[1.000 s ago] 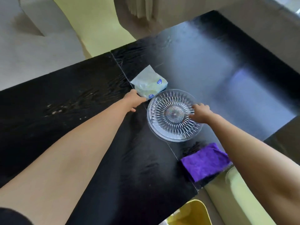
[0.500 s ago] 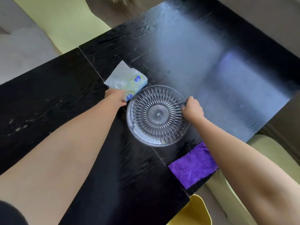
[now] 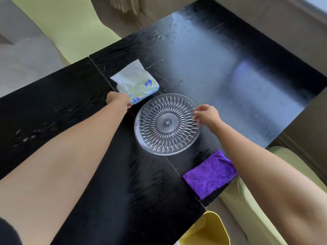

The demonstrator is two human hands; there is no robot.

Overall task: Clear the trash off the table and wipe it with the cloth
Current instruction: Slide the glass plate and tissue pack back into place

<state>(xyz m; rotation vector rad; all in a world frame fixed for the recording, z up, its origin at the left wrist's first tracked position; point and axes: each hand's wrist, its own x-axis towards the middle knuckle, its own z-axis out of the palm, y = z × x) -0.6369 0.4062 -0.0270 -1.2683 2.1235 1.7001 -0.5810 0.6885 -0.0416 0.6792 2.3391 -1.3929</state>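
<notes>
A clear cut-glass plate (image 3: pixel 167 123) lies flat in the middle of the black table (image 3: pixel 99 183). My right hand (image 3: pixel 207 115) pinches its right rim. A soft tissue pack (image 3: pixel 137 82), white and pale blue, lies just behind the plate on the left. My left hand (image 3: pixel 117 100) is closed on the pack's near corner. A folded purple cloth (image 3: pixel 210 174) rests at the table's near right edge, under my right forearm, with neither hand touching it.
A yellow bin (image 3: pixel 208 230) stands on the floor below the table's near right corner. Pale green chairs (image 3: pixel 70 27) sit at the far left and the near right (image 3: pixel 261 209). A grey sofa (image 3: pixel 21 55) is at the left.
The view has swung, so everything sits differently in frame. My left hand stays on the tissue pack. My right hand has shifted from over the plate's right side to its rim.
</notes>
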